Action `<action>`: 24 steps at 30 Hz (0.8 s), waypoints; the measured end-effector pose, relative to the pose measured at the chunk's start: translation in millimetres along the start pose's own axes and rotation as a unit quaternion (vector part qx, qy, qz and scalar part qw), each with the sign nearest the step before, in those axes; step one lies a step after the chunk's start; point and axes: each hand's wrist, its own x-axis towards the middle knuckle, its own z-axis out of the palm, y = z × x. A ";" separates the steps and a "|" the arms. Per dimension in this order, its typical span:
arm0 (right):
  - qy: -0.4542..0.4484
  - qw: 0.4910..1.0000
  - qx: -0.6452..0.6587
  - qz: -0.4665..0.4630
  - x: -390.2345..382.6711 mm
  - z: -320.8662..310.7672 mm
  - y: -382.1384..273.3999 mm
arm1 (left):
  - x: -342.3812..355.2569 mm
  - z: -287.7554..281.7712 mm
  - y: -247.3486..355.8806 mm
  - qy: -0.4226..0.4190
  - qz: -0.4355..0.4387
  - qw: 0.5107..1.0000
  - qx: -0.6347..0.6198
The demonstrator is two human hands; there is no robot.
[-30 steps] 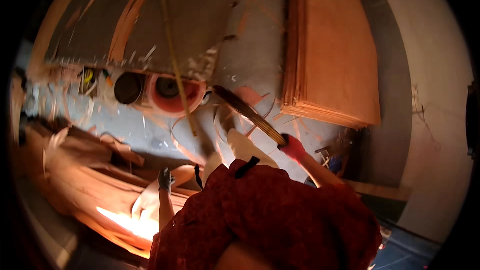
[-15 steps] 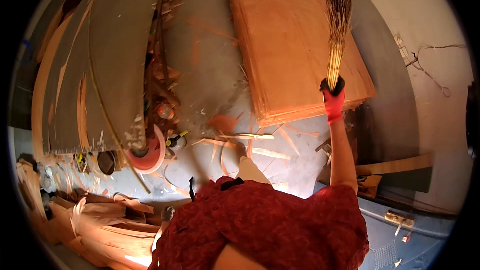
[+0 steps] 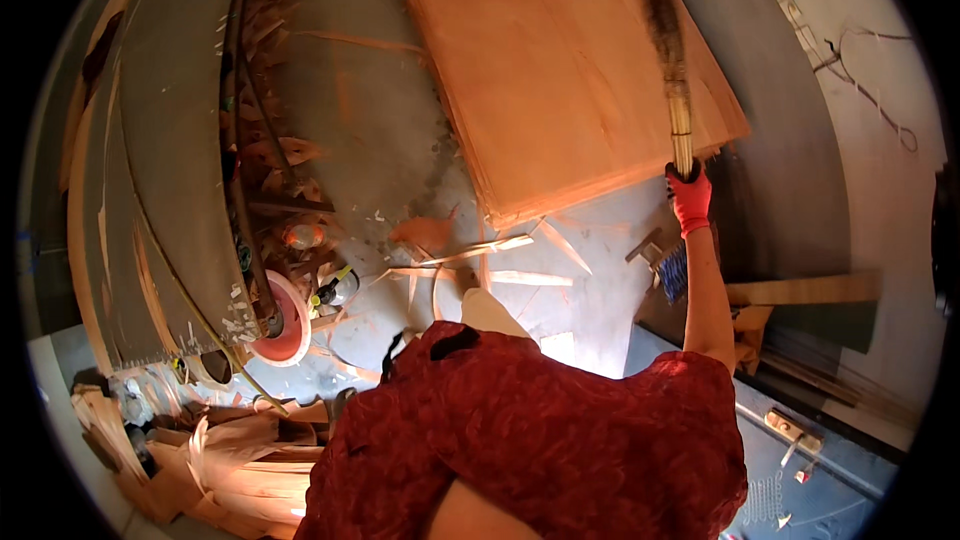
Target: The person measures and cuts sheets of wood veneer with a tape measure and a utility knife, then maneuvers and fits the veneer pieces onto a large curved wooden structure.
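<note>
My right hand (image 3: 688,202), in a red glove with black on it, is stretched forward and wrapped round the bound end of a twig broom (image 3: 680,115). From the fist the broom points away from me, its dark bristles blurred at the far end. Beneath and beside it lies a stack of thin reddish-brown wood sheets (image 3: 570,70), whose near right corner is close to the hand. I cannot tell whether the bristles touch the top sheet. My left hand does not show.
Wood strips (image 3: 475,255) litter the floor before my foot. At left stands a big grey board (image 3: 180,170) with a long thin stick (image 3: 160,250); a red-rimmed round thing (image 3: 290,325) is beside it. Wood scraps (image 3: 250,465) pile lower left; a blue panel (image 3: 800,480) is lower right.
My right hand and the broom are lower and slightly further right in view, with the bristles now smeared by motion. The view has shifted, and the stack appears further up and left.
</note>
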 end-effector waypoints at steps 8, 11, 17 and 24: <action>0.052 0.997 0.015 0.061 -95.6 -31.4 50.7 | 3.5 0.2 14.1 0.000 -0.005 1.000 0.030; 0.011 0.990 0.008 0.138 -116.0 -40.3 66.6 | 5.5 0.3 15.8 -0.001 -0.004 0.999 0.034; -0.008 0.994 0.110 0.023 -105.2 2.6 4.7 | 0.6 -0.2 10.7 0.016 -0.001 0.999 0.028; -0.082 0.994 0.068 0.020 -11.6 53.5 9.1 | -0.5 7.3 -17.3 0.028 -0.001 1.000 -0.001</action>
